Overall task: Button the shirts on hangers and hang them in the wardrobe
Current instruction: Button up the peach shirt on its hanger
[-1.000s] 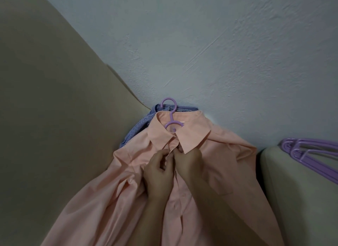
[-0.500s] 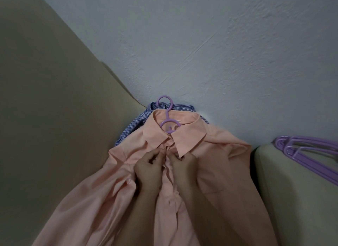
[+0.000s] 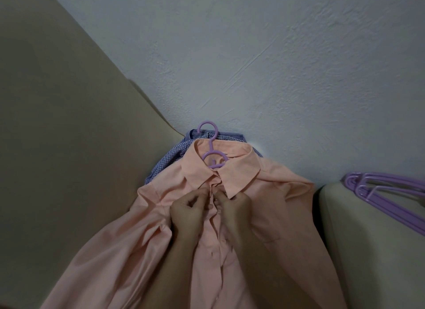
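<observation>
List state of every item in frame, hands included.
peach shirt: on hanger, lying on sofa, placket held below collar
purple hanger: in peach shirt's collar, hook free
checked shirt: under peach shirt, mostly covered
left hand: pinches placket
right hand: pinches placket
spare hangers: stacked on armrest

Two shirts: peach, checked. Two hands: left, right. Several hangers.

Beige sofa: peach shirt spread across it, partly over blue checked shirt by the wall. Purple hangers stacked on right cushion.
</observation>
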